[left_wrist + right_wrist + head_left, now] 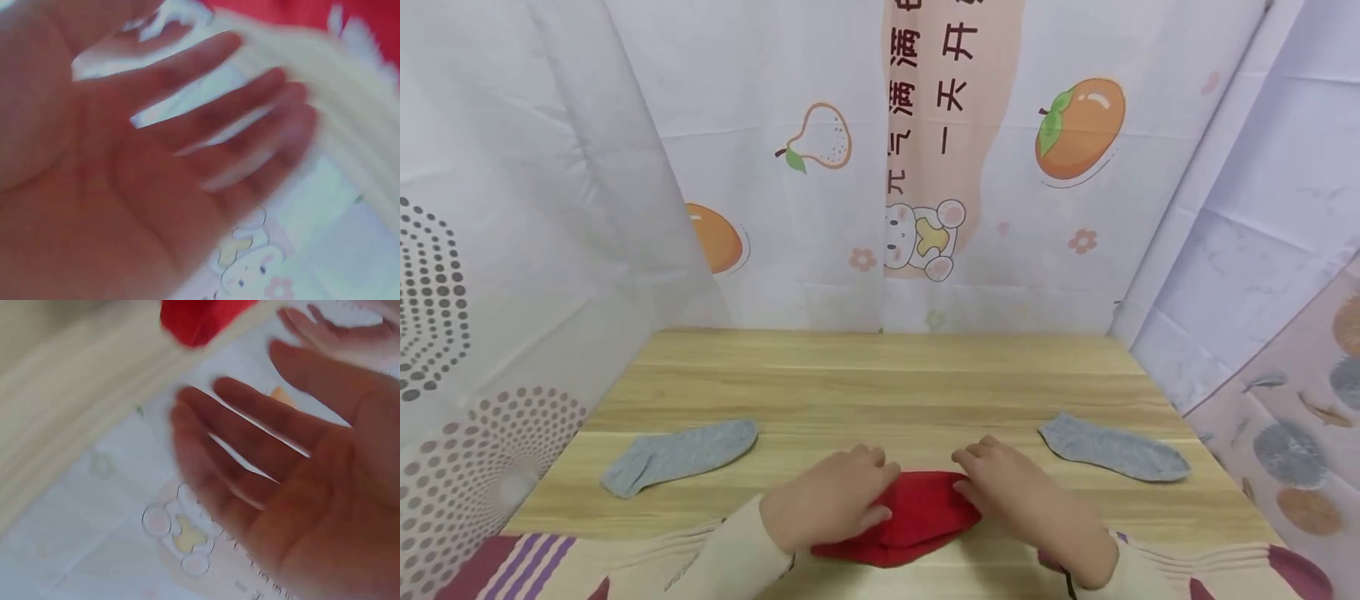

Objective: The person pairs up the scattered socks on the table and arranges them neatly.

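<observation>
A folded red cloth item (921, 510) lies at the near middle of the table; its exact kind is unclear. My left hand (829, 500) is over its left side, fingers extended and thumb apart. At its right edge is my right hand (1017, 492), fingers also loosely extended. Whether either hand touches the fabric cannot be told. Both wrist views show bare palms with separated fingers, the left hand (156, 144) and the right hand (300, 481) holding nothing. Part of the red cloth (200, 322) appears at the top of the right wrist view.
A grey sock (692, 457) lies flat on the left of the wooden table (880, 392). Another grey sock (1112, 450) lies on the right. A white printed curtain (820, 250) hangs behind the table, with more cloth sheets at both sides.
</observation>
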{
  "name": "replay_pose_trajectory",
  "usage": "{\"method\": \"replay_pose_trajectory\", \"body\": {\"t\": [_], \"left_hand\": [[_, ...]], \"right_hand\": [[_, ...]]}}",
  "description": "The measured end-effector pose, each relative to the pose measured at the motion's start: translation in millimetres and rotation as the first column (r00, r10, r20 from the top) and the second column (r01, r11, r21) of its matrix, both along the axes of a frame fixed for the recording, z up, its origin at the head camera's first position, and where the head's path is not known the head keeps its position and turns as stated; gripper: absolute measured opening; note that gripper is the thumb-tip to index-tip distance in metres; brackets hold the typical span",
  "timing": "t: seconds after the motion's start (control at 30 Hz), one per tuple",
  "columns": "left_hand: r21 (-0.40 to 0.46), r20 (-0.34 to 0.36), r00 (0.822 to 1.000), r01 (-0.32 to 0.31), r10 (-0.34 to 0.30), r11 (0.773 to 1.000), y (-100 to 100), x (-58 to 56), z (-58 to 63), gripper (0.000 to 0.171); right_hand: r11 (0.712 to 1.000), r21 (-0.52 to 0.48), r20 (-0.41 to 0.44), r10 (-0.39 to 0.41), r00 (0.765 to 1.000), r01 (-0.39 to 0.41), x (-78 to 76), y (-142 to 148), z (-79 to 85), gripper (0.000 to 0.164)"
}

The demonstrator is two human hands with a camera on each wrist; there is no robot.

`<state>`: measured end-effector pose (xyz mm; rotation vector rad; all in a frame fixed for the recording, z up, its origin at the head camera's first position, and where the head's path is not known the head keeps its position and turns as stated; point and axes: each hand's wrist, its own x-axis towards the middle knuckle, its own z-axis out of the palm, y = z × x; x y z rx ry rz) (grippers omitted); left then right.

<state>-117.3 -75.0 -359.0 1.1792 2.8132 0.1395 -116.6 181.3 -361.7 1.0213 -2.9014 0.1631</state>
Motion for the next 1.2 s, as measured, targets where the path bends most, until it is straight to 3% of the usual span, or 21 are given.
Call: {"method": "replay_pose_trajectory", "body": {"t": [0.1,0.2,0.37,0.53,0.73,0.9,1.1,1.2], "left_hand": [[0.046,-0.06,0.996,0.071,-0.068,0.996,-5,15.1,-11.8,0.029],[0.058,-0.051,0.996,0.08,-0.077,0.995,-14,25.3,-23.8,0.032],[0.059,0.044,0.996,0.069,-0.072,0.996,-23,31.2,-42.4,0.039],[0.046,0.041,0.99,0.13,-0.132,0.99,-23,31.8,-53.4,0.038],[0.014,-0.005,0.991,0.136,-0.136,0.991,-17,33.1,-54.8,0.043],[0.002,0.021,0.996,0.092,-0.092,0.996,-16,35.1,-52.9,0.054],[-0.001,0.051,0.997,0.05,-0.05,0.999,-16,26.8,-53.1,0.059],[-0.008,0.027,0.999,0.043,-0.043,0.999,-13,21.8,-52.4,0.061]], "right_hand": [[0.997,0.018,-0.061,0.071,0.996,-0.07,14.3,-4,-7.8,0.033],[0.991,0.05,-0.042,0.128,0.991,-0.126,25.1,-5,-16.3,0.041],[0.988,0.097,0.124,0.106,0.987,-0.118,31.2,-3,-31.7,0.052],[0.988,0.108,0.215,0.084,0.973,-0.109,34.5,-1,-46.4,0.058],[0.995,0.069,0.268,0.055,0.962,-0.076,34.7,-4,-45.7,0.064],[0.999,0.033,0.317,0.024,0.948,-0.036,35.5,-4,-42.5,0.065],[1.0,0.013,0.356,-0.025,0.934,0.022,30.8,-2,-41.9,0.065],[0.999,-0.005,0.341,-0.031,0.94,0.035,24.0,-2,-41.1,0.066]]}}
